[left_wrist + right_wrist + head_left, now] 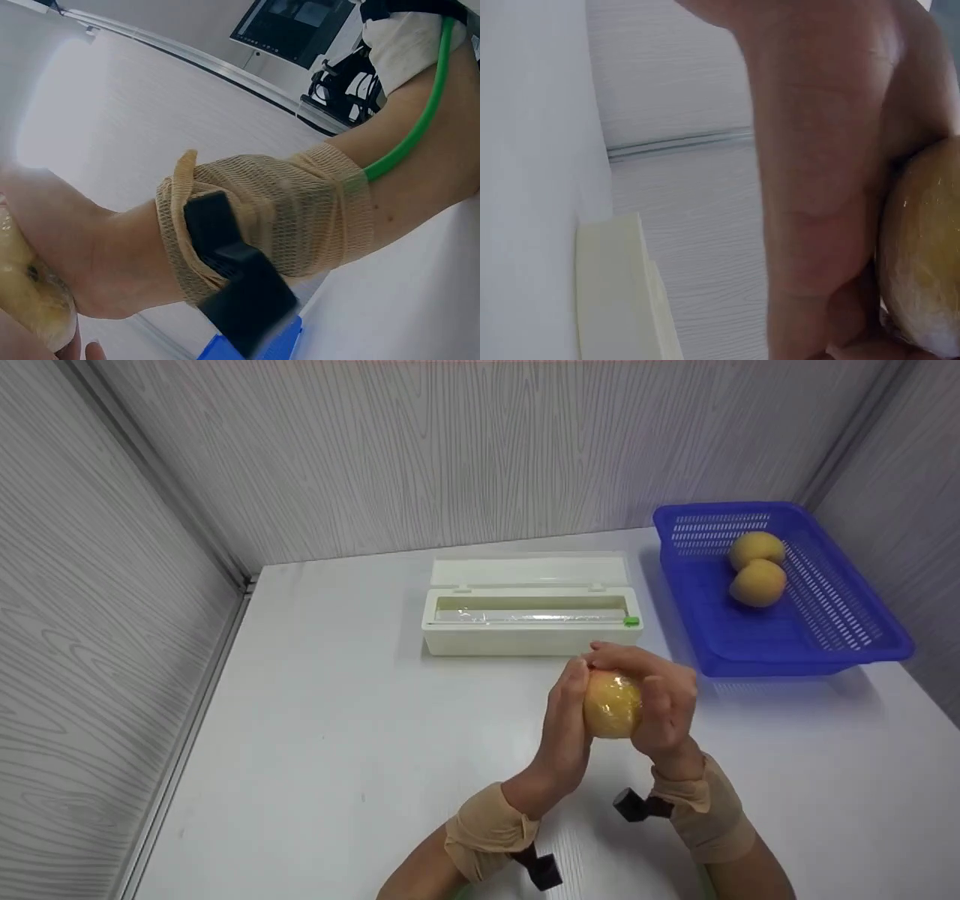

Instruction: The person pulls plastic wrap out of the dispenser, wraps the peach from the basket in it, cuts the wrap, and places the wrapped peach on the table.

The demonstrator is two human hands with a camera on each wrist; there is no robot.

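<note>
A yellow peach [613,705] in shiny clear film is held between both hands above the white table. My left hand [564,720] holds its left side, palm against the fruit; some of its fingers are hidden. From the right, my right hand [666,697] grips the peach, its fingers reaching over the top and its thumb on the near side. In the left wrist view, the film on the peach [30,285] looks wrinkled near a dark stem pit. The right wrist view shows part of the wrapped peach [926,255] beside a hand.
Behind the hands stands a white cling film box [532,641], lid up, with a film roll inside and a green slider [631,622] at its right end. A blue basket [697,637] at the back right holds two more peaches [759,583]. Pale wood-grain panels [465,457] border the table.
</note>
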